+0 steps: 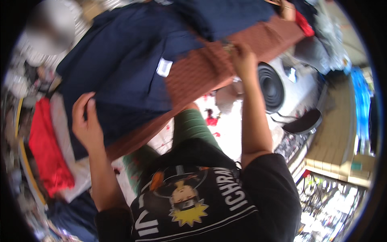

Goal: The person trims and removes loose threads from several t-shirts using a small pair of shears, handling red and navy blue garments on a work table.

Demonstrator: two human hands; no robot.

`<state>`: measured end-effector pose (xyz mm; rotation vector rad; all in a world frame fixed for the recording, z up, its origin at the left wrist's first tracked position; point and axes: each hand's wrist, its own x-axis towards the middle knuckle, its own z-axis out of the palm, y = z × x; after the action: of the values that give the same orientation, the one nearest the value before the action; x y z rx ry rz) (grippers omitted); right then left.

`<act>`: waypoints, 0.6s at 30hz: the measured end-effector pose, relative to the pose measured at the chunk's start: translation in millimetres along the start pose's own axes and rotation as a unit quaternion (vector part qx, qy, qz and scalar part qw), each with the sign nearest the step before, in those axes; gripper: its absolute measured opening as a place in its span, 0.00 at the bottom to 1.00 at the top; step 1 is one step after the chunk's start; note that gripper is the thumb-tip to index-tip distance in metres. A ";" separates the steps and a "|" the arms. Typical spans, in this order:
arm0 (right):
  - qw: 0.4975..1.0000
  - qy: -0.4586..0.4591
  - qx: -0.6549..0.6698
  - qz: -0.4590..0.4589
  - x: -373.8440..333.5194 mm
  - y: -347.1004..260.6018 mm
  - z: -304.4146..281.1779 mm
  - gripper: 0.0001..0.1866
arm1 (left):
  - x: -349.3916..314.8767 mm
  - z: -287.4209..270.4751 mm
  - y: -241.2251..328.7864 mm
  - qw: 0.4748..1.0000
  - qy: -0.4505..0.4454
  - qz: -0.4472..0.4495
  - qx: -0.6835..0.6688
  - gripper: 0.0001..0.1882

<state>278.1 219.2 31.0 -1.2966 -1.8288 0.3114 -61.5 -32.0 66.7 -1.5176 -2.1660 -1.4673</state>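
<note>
A navy garment point(121, 60) lies spread over a padded board with a brown textured cover point(193, 76). A white label point(164, 67) shows on the cloth. My left hand point(87, 125) is at the garment's near left edge, thumb and fingers apart, gripping nothing that I can see. Over the brown cover, near the cloth's right side, my right hand point(244, 60) is closed, its fingers bent round something small and blurred. What that is cannot be made out.
Another person's hand point(288, 11) is at the far right end. Red cloth point(48, 145) lies at left. A round black fan-like object point(271, 86) and a dark pan-shaped thing point(303, 122) are at right, beside a wooden bench point(328, 133). Clear plastic bags point(328, 44) hang at upper right.
</note>
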 end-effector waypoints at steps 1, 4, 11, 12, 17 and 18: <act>0.996 -0.017 0.083 0.016 -3.7 -0.9 2.3 0.11 | 0.9 -11.8 -18.0 0.996 -0.051 0.003 0.071 0.09; 0.957 -0.131 0.246 0.073 -13.0 -26.6 10.4 0.07 | -19.0 -24.5 -55.8 0.987 -0.070 -0.065 0.126 0.10; 0.897 -0.289 0.333 0.034 -40.2 -115.5 28.1 0.13 | -19.5 3.0 -4.1 0.996 -0.070 -0.028 -0.041 0.09; 0.893 -0.307 0.328 0.015 -44.4 -122.6 30.8 0.14 | -20.0 9.2 6.6 0.993 -0.105 -0.025 -0.057 0.09; 0.894 -0.339 0.291 -0.044 -77.5 -135.0 53.4 0.14 | -38.6 46.9 11.6 0.980 -0.197 -0.008 -0.036 0.14; 0.894 -0.367 0.255 -0.037 -81.0 -134.5 54.2 0.13 | -41.8 52.0 9.0 0.979 -0.202 0.000 -0.014 0.16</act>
<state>157.8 105.2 41.9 -0.7708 -2.1718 1.2859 -13.1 -20.2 21.4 -1.9701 -2.3583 -1.2819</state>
